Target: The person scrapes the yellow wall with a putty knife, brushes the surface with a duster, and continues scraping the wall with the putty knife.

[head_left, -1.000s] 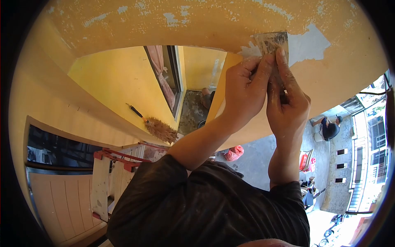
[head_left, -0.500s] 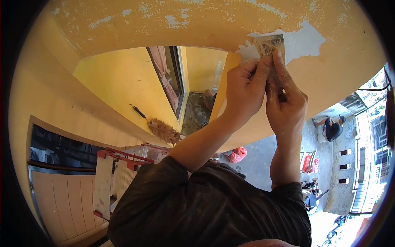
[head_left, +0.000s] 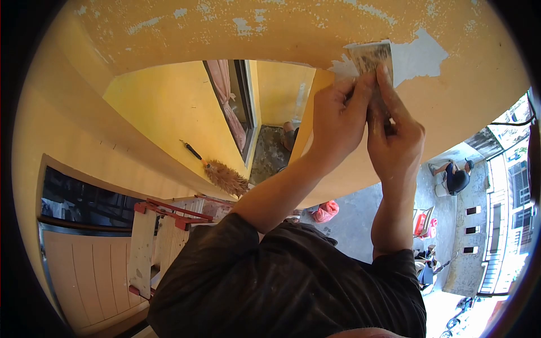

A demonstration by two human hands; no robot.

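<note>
A flat scraper lies against the yellow painted surface, at the left side of a bare whitish patch whose paint is gone. My right hand is wrapped round the scraper's handle, with a finger stretched up along the blade. My left hand is closed beside it, its fingertips pressed on the lower part of the scraper. Much of the handle is hidden by the fingers. Further whitish scraped marks run along the top of the surface.
A stepladder with red parts stands at lower left. A feather duster rests on a yellow ledge. Beyond are a curtained window, a red bag on the floor, and a seated person at right.
The view has shifted slightly. Both hands and the scraper remain at the left side of the patch, with the blade a little more exposed above the fingers.
</note>
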